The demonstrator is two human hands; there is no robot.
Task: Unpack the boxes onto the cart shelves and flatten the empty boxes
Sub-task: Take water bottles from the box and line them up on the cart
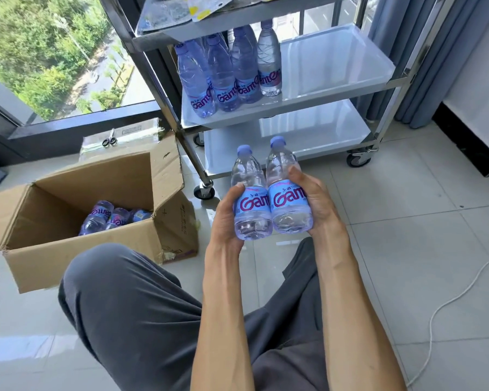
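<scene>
Two clear water bottles with blue labels and blue caps stand side by side, pressed between my hands in front of the cart. My left hand (226, 221) grips the left bottle (250, 198). My right hand (318, 204) grips the right bottle (287, 193). An open cardboard box (96, 193) sits on the floor to the left, with several more bottles (110, 217) lying inside. The steel cart's middle shelf (336, 66) holds several upright bottles (226, 69) at its left end. The bottom shelf (308, 134) is bare.
Scissors (110, 139) lie on a flat box by the window behind the open box. Plastic packaging (181, 7) sits on the cart's top shelf. A white cord (446, 303) runs across the tiles at the right. My grey-trousered knees fill the foreground.
</scene>
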